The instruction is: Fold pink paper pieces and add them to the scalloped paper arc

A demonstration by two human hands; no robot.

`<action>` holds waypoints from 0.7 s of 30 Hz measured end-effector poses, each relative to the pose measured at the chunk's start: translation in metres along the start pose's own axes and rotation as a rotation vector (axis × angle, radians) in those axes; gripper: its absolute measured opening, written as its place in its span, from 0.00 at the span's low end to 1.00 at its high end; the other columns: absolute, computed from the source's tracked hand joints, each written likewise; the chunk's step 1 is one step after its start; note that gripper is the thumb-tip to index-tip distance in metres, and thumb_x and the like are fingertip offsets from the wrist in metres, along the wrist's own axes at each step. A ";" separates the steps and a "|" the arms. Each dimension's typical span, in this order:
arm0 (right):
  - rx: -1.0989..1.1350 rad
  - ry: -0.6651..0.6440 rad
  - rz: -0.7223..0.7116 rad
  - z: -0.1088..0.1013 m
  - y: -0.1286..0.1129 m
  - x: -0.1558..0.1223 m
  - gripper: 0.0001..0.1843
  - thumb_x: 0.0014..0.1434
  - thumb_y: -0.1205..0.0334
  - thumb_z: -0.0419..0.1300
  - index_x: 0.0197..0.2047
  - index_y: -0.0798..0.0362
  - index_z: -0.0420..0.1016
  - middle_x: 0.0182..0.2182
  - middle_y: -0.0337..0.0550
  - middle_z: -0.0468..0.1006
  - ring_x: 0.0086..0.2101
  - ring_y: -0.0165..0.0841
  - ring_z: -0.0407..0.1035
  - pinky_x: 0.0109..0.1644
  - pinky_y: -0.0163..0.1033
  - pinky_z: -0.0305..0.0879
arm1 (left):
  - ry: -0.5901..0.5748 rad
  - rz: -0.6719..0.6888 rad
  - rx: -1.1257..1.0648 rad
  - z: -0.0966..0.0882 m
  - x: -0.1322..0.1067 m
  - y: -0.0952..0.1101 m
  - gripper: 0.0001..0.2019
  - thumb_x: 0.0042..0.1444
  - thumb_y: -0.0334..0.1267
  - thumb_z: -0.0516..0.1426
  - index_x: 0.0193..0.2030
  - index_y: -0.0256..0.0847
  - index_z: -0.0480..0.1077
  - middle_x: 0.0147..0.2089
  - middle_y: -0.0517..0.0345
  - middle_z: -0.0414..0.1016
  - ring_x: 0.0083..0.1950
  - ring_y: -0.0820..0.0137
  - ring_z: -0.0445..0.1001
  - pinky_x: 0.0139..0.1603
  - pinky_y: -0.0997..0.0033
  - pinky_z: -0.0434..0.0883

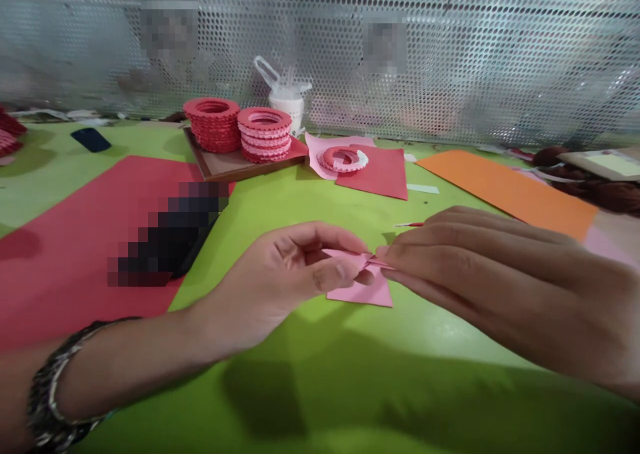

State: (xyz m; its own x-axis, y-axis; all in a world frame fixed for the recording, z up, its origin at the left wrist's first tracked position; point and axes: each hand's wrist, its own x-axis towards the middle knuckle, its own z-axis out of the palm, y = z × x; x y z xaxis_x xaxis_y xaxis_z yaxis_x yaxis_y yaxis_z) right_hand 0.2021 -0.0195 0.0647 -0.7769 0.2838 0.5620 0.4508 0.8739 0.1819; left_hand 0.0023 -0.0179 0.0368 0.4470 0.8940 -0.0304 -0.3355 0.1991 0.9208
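Thin pink piece between the hands, both pinching it, above green table

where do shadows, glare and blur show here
Head view: shadows darken the near green tabletop, a pale sheen shows by the right hand, which looks slightly soft; head view again: glints speckle the perforated metal panel, and blocky pixelation covers most of the dark object over the red sheet.

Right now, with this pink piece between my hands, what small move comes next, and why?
I'd probably press the pink piece flat with your right hand while your left hand pinches it: both hands meet on it, and its thin edges seem to overlap there, though I can't make out finer detail.
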 end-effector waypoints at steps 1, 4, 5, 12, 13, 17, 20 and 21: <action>0.001 -0.002 -0.001 0.000 0.000 0.000 0.08 0.62 0.73 0.48 0.35 0.55 0.66 0.32 0.40 0.72 0.35 0.29 0.68 0.38 0.34 0.67 | 0.003 0.003 -0.002 0.000 0.000 0.000 0.05 0.50 0.26 0.59 0.28 0.39 0.74 0.27 0.64 0.76 0.30 0.79 0.74 0.32 0.84 0.70; -0.005 -0.008 -0.010 0.000 -0.001 0.000 0.08 0.63 0.72 0.48 0.34 0.55 0.67 0.31 0.40 0.71 0.34 0.29 0.67 0.38 0.34 0.67 | 0.000 0.017 -0.020 0.000 0.000 -0.002 0.04 0.50 0.26 0.60 0.29 0.38 0.74 0.27 0.64 0.76 0.30 0.80 0.74 0.32 0.85 0.70; -0.006 -0.009 -0.011 0.000 -0.001 0.000 0.09 0.63 0.72 0.48 0.34 0.55 0.67 0.31 0.40 0.71 0.34 0.29 0.67 0.38 0.34 0.67 | 0.002 0.023 -0.030 0.000 0.000 -0.004 0.04 0.50 0.26 0.60 0.29 0.38 0.74 0.28 0.64 0.76 0.31 0.80 0.74 0.33 0.85 0.70; 0.039 0.014 -0.012 0.005 0.000 0.001 0.09 0.62 0.73 0.48 0.35 0.57 0.68 0.30 0.42 0.71 0.32 0.30 0.66 0.34 0.36 0.66 | -0.030 0.068 -0.055 -0.004 0.001 -0.015 0.02 0.50 0.30 0.60 0.31 0.39 0.73 0.29 0.64 0.76 0.32 0.79 0.74 0.35 0.82 0.70; 0.052 0.008 -0.014 0.005 0.000 0.001 0.10 0.62 0.74 0.48 0.35 0.58 0.68 0.29 0.42 0.70 0.32 0.31 0.66 0.33 0.36 0.65 | -0.030 0.065 -0.059 -0.004 0.001 -0.015 0.02 0.50 0.30 0.60 0.32 0.39 0.73 0.28 0.64 0.76 0.31 0.78 0.74 0.35 0.81 0.70; 0.075 -0.015 0.006 0.006 -0.001 0.002 0.15 0.63 0.74 0.43 0.35 0.58 0.69 0.29 0.43 0.70 0.32 0.31 0.66 0.32 0.37 0.65 | -0.037 0.052 -0.075 -0.004 0.001 -0.016 0.02 0.51 0.30 0.60 0.32 0.38 0.73 0.26 0.64 0.75 0.30 0.79 0.73 0.34 0.82 0.70; 0.061 -0.009 0.005 0.005 -0.002 0.002 0.11 0.62 0.74 0.48 0.34 0.59 0.70 0.29 0.43 0.71 0.32 0.30 0.66 0.34 0.36 0.65 | -0.050 0.066 -0.092 -0.005 0.001 -0.018 0.01 0.52 0.30 0.60 0.32 0.38 0.73 0.27 0.65 0.75 0.31 0.81 0.73 0.35 0.85 0.69; 0.050 -0.009 0.002 0.004 -0.002 0.003 0.08 0.62 0.74 0.50 0.34 0.59 0.69 0.30 0.43 0.72 0.32 0.30 0.66 0.35 0.36 0.65 | -0.053 0.072 -0.106 -0.005 0.001 -0.019 0.02 0.53 0.30 0.59 0.32 0.39 0.73 0.28 0.65 0.75 0.32 0.81 0.73 0.35 0.86 0.69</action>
State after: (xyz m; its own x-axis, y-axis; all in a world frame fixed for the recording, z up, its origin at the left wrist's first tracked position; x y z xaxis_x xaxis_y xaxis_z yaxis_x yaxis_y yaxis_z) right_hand 0.1972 -0.0186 0.0622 -0.7802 0.2885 0.5550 0.4297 0.8920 0.1404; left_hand 0.0048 -0.0191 0.0177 0.4610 0.8855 0.0576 -0.4525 0.1787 0.8737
